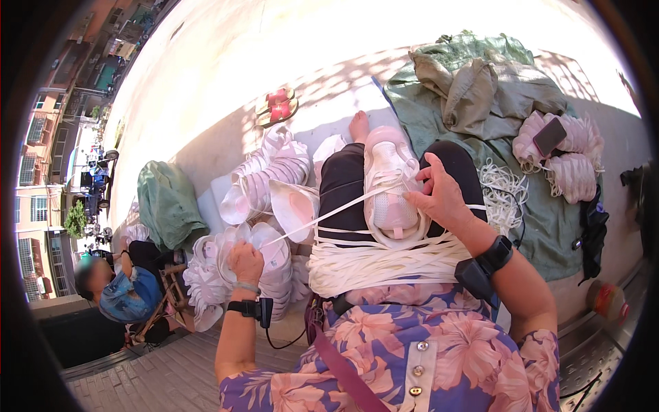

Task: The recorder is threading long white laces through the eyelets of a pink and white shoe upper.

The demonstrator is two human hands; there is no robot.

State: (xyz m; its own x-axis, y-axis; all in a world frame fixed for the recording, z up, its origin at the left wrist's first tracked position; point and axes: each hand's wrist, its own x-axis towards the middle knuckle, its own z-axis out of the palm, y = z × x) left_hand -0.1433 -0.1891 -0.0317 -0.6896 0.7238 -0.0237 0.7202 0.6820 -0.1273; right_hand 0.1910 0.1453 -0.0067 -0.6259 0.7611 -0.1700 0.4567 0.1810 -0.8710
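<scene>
A pale pink and white sneaker [396, 213] lies lengthwise between my thighs, with white lacing across its middle. My left hand [246, 264] is off to the left, closed on the end of a white shoelace [329, 217]. That lace runs taut and slanting up to the sneaker. My right hand [443, 196] is at the sneaker's right side, fingers apart, with its thumb close to the lacing; whether it touches the lace is hard to tell. A thick bundle of loose white laces [384, 268] lies across my lap, just below the sneaker.
Stacked pale shoe uppers [271, 172] stand left of my legs. A green sack [168, 202] and a seated person [130, 292] are farther left. On the right lie a lace pile [504, 196], green cloth [549, 240] and pink-white bundles with a phone [550, 136]. Red sandals [278, 106] sit ahead.
</scene>
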